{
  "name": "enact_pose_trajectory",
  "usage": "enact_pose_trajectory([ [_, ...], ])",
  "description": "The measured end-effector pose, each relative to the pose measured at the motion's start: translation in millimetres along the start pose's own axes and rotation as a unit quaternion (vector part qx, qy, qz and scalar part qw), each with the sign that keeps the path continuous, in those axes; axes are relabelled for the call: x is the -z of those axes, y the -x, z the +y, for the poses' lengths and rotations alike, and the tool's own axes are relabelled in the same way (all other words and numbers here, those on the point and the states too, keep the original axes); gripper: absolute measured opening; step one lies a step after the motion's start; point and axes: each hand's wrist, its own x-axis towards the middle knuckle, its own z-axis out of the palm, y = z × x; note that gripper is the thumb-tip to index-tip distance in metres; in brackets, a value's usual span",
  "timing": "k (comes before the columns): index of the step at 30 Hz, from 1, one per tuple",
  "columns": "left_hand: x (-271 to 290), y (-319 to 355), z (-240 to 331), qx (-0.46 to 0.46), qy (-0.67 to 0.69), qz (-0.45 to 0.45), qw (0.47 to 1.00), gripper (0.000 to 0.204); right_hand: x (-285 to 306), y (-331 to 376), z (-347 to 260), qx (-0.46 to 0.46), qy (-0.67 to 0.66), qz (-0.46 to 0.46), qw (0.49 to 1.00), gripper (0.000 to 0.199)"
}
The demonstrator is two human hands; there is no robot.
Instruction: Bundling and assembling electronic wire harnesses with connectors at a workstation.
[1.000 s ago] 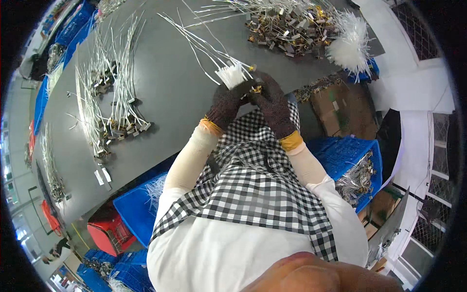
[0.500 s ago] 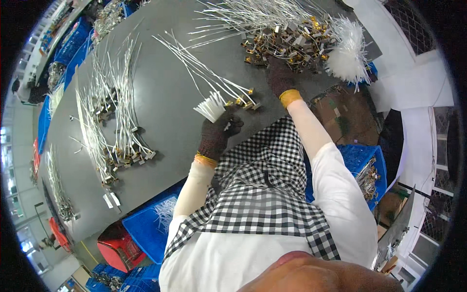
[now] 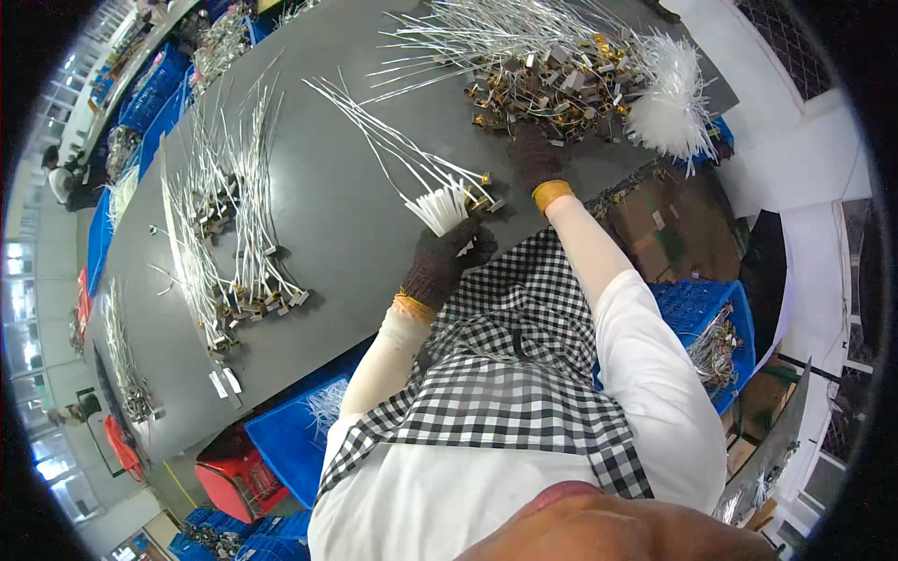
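My left hand [image 3: 444,260], in a dark glove with a yellow cuff, is closed around a bundle of short white tubes [image 3: 440,209] that fan out from it. Just beyond lies a small group of white wires [image 3: 383,131] with brass-coloured and grey metal ends [image 3: 484,192]. My right hand [image 3: 536,161], gloved alike, reaches to the near edge of a big pile of metal-ended wire parts [image 3: 552,92]; its fingers are partly hidden there, so I cannot tell whether they grip a part. Right of that pile sits a thick bunch of thin white strands [image 3: 672,98].
On the left of the grey table [image 3: 337,234] lie more wire bundles [image 3: 248,215], with another bundle [image 3: 126,365] farther left. Blue crates stand below the table's near edge [image 3: 304,435] and at my right [image 3: 706,323]. A red container [image 3: 234,477] stands at lower left.
My left hand with the white tubes has moved right relative to the wires, now covering some of their metal ends. My right hand has drawn back slightly toward me at the pile.
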Motion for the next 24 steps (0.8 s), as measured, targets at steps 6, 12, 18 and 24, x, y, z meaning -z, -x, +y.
enact_pose_trajectory([
  [6, -22.2, -17.8, -2.8, 0.051, 0.013, -0.026, 0.998, 0.021, 30.5, 77.8, 43.3, 0.141, -0.070, -0.121, 0.980, 0.038],
  [12, -43.8, -50.1, -97.1, -0.131, -0.214, -0.097, 0.963, 0.031, 130.4, 230.1, 45.4, -0.217, -0.377, -0.310, 0.845, 0.030],
  [18, -74.6, -86.2, -108.7, -0.244, -0.418, -0.113, 0.868, 0.020, 241.5, 374.3, 58.8, -0.263, -0.419, -0.318, 0.809, 0.028],
  [24, -60.0, -123.1, -88.9, -0.332, -0.404, -0.061, 0.850, 0.025, 288.1, 456.5, 85.4, -0.229, -0.329, -0.385, 0.831, 0.028],
])
